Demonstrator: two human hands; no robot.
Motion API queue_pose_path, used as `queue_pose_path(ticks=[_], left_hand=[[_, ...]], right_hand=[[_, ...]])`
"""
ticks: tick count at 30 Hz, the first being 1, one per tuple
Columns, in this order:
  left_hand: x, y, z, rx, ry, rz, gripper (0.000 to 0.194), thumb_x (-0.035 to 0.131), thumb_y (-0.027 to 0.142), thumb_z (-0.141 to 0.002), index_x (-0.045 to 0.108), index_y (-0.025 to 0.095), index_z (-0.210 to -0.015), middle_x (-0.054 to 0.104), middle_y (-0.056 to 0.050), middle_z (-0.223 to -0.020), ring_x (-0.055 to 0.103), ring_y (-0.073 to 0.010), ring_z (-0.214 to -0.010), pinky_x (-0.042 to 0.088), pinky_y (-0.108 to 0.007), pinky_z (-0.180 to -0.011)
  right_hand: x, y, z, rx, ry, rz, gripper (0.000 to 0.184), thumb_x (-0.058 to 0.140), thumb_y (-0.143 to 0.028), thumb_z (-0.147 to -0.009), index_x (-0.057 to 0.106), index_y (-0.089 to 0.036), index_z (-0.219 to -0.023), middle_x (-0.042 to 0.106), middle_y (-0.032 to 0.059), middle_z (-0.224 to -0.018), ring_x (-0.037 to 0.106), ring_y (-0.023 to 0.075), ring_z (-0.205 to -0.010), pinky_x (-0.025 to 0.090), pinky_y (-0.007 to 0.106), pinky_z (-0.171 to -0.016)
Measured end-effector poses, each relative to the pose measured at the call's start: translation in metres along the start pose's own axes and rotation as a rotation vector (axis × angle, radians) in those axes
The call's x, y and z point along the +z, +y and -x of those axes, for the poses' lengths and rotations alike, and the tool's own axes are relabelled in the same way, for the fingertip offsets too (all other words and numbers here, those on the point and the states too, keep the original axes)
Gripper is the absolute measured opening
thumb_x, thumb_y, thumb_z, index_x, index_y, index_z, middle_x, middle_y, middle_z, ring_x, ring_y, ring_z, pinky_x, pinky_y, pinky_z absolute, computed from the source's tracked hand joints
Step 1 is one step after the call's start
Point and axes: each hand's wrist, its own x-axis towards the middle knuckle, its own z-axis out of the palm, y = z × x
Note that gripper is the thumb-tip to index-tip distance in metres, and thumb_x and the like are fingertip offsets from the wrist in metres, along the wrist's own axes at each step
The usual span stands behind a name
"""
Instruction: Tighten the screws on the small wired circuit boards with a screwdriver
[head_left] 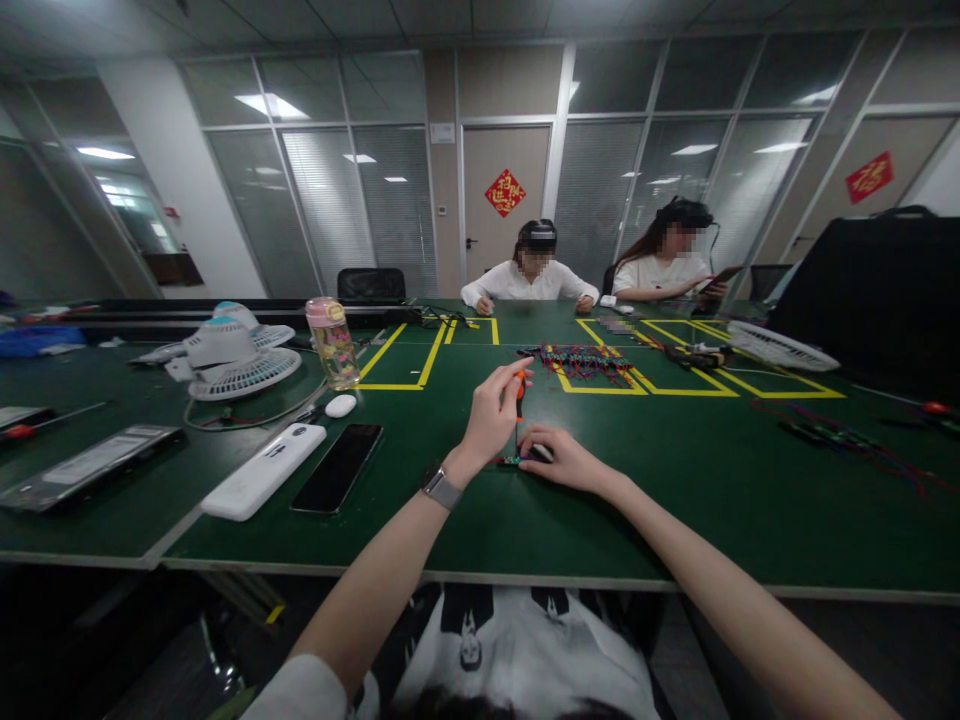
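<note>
My left hand (pixel 489 408), with a watch on its wrist, is closed around the handle of an orange and black screwdriver (pixel 520 398). The screwdriver stands upright, its thin shaft pointing down at a small green circuit board (pixel 510 461) with wires at its ends. Whether the tip touches the board is too small to tell. Low on the table, my right hand (pixel 564 460) curls its fingers at the board's right end, holding it against the green surface. Part of the board and its wires is hidden by those fingers.
A black phone (pixel 339 468) and a white power bank (pixel 264 472) lie left of my arms. Behind them stand a pink-lidded bottle (pixel 332 343) and white fans (pixel 238 360). Several wired boards (pixel 589 363) lie beyond my hands. Two people sit across the table.
</note>
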Motion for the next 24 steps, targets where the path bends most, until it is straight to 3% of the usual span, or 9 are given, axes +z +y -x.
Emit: queue_pose_path(ticks=[13,21,24], left_hand=[[-0.0003,0.0012,-0.0003,-0.018,-0.002,0.014,0.028,0.04,0.02,-0.095,0.058,0.019,-0.117,0.062,-0.005,-0.099,0.064,-0.0107,-0.079,0.05,-0.022,-0.073],[-0.0016,-0.0006,-0.0011,0.073,0.118,-0.212,0.016,0.065,0.026,-0.082,0.067,0.021,-0.097,0.057,-0.001,-0.081,0.054,-0.0126,-0.074,0.046,-0.025,-0.072],[-0.0014,0.0009,0.0002,0.06,0.111,-0.217,0.016,0.061,0.029,-0.085,0.066,0.02,-0.098,0.057,-0.002,-0.084,0.054,-0.0134,-0.077,0.045,-0.026,-0.075]], right_hand=[[0.0021,0.0024,0.0006,0.012,0.005,0.004,0.006,0.067,-0.022,-0.078,0.063,-0.018,-0.078,0.063,0.0055,-0.091,0.06,0.0182,-0.084,0.047,0.031,-0.08],[0.0031,0.0052,0.0006,0.001,0.011,0.001,0.006,0.067,-0.021,-0.077,0.063,-0.018,-0.077,0.063,0.005,-0.089,0.06,0.0181,-0.085,0.047,0.031,-0.079],[0.0031,0.0052,0.0004,0.005,0.005,0.003,0.006,0.067,-0.021,-0.077,0.063,-0.018,-0.077,0.063,0.0051,-0.09,0.06,0.0182,-0.085,0.047,0.031,-0.08]])
